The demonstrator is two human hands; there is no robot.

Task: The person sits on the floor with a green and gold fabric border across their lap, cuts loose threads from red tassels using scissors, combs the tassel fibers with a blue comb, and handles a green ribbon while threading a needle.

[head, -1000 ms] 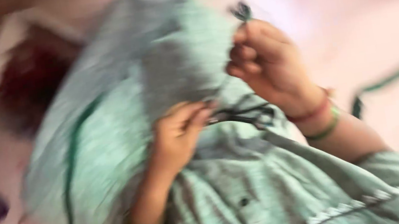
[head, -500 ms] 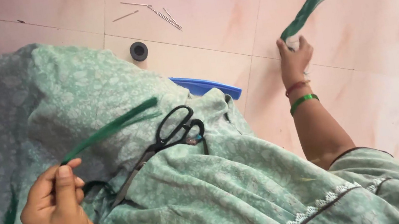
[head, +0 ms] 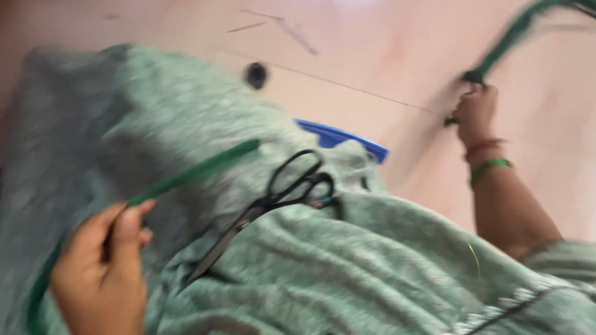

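Green fabric strip point(head: 189, 174) is pinched between the closed fingers point(head: 125, 221) of the left hand point(head: 97, 272), running toward 2 o'clock over the pale green cloth point(head: 315, 283). Black scissors point(head: 271, 199) lie just beside it at 3 o'clock. The right hand point(head: 475, 111), fingers closed, grips a green tasselled cord point(head: 535, 18) above the tiled floor point(head: 385, 13); a blue edge point(head: 341, 137) shows between.

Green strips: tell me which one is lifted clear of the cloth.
The bunched green strip in the right hand, raised over the pink tiled floor. The other green strip, pinched by the left hand, lies across the pale green fabric.
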